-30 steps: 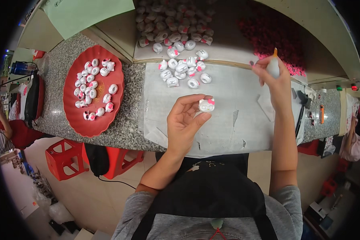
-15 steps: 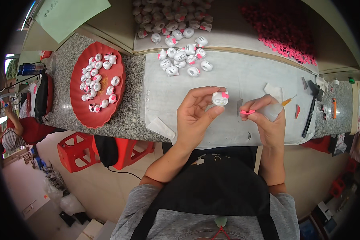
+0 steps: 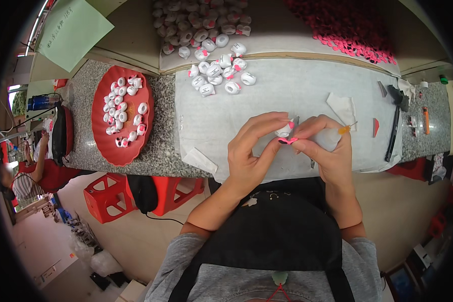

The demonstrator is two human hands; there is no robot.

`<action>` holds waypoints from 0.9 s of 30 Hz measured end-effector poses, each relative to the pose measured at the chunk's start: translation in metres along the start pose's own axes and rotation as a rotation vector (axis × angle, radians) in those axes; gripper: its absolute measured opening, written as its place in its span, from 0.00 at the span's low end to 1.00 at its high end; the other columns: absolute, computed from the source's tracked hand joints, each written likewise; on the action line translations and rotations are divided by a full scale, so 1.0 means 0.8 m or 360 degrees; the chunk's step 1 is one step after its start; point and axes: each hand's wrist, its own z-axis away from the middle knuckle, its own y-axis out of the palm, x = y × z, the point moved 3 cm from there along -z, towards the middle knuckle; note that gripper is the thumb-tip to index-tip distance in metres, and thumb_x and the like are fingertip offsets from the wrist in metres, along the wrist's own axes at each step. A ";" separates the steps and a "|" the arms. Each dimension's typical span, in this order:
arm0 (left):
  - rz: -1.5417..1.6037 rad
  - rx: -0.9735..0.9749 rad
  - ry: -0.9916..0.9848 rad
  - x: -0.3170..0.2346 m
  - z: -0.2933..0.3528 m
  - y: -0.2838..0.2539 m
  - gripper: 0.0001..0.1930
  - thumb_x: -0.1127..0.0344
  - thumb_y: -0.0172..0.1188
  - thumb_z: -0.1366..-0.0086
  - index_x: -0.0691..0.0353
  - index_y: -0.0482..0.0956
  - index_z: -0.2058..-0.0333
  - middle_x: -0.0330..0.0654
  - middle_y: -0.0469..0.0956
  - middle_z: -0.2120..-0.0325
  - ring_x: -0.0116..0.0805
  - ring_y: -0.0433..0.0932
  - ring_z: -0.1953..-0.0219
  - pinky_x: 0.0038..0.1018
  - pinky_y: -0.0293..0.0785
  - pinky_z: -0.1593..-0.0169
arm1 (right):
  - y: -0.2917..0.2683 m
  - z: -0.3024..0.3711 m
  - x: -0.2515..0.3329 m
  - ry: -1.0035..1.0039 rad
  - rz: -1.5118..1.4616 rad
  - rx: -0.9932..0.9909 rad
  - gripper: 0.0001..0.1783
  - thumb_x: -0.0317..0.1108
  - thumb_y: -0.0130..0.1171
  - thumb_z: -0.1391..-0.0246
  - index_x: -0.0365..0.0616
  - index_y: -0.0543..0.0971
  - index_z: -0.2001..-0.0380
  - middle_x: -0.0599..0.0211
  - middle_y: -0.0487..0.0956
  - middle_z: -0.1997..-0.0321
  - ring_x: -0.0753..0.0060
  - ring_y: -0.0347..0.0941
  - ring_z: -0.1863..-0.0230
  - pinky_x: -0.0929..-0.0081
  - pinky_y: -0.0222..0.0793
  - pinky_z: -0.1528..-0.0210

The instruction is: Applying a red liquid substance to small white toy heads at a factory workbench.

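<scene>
Between the thumb and fingers of my left hand (image 3: pixel 247 153) is a small white cat-head figure (image 3: pixel 283 131) with a pink patch on it. My right hand (image 3: pixel 333 157) pinches a small pink piece (image 3: pixel 290 141) with a dark spot, right beside the figure's lower edge; whether the two touch is hard to tell. Tucked in the same right palm is a translucent squeeze bottle (image 3: pixel 328 137) with a yellow needle tip (image 3: pixel 344 130) pointing right. Both hands are close together above the white paper sheet (image 3: pixel 287 90).
Several white figures (image 3: pixel 214 70) lie behind my hands, with a larger heap on the shelf. Many pink pieces (image 3: pixel 357 40) spread at back right. A red scalloped plate (image 3: pixel 99 110) with figures stands left. A black pen-like tool (image 3: pixel 392 133) and orange cutter (image 3: pixel 426 121) lie right.
My hands have come together: the pink piece has moved left to the cat-head figure, which is now tilted differently. My view has shifted slightly.
</scene>
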 end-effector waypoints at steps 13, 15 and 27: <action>0.0445 -0.0106 -0.0157 0.001 0.002 -0.007 0.14 0.80 0.54 0.53 0.68 0.66 0.65 0.54 0.66 0.61 0.37 0.68 0.59 0.26 0.64 0.56 | 0.005 -0.002 -0.012 -0.0033 0.0054 -0.0090 0.09 0.20 0.57 0.65 0.39 0.70 0.76 0.68 0.70 0.77 0.84 0.65 0.74 0.87 0.60 0.72; 0.0708 -0.0107 -0.0298 0.003 0.002 -0.009 0.14 0.78 0.54 0.53 0.69 0.66 0.65 0.55 0.67 0.62 0.37 0.69 0.61 0.25 0.65 0.57 | 0.006 -0.003 -0.008 -0.0093 0.0013 -0.0080 0.12 0.20 0.58 0.66 0.39 0.69 0.74 0.69 0.70 0.77 0.84 0.64 0.75 0.88 0.59 0.72; 0.0911 -0.0105 -0.0417 0.007 0.008 -0.010 0.14 0.76 0.56 0.54 0.69 0.69 0.66 0.50 0.70 0.65 0.33 0.70 0.63 0.25 0.67 0.60 | 0.015 -0.005 -0.008 -0.0003 -0.0018 0.0190 0.16 0.20 0.58 0.66 0.36 0.71 0.67 0.69 0.72 0.72 0.84 0.64 0.74 0.87 0.61 0.71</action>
